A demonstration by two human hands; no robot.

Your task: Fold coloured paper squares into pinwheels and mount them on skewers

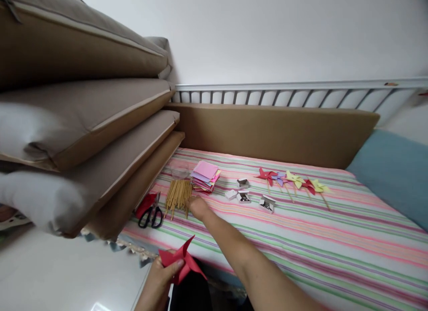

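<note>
My left hand (160, 275) grips a folded red paper pinwheel head (182, 261) near the bed's front edge. My right hand (198, 207) reaches out across the striped sheet and its fingers touch the pile of thin wooden sticks (178, 196). Whether it has pinched a stick I cannot tell. Just behind the sticks lies a stack of coloured paper squares (204, 175) with a pink sheet on top.
Black-handled scissors (152, 214) lie left of the sticks, on red paper. Small open boxes of pins (243, 196) sit in the middle of the striped sheet (334, 239). Several finished pinwheels (294, 180) lie in a row. Stacked brown cushions (87, 137) overhang the left; a blue pillow (394, 172) is at right.
</note>
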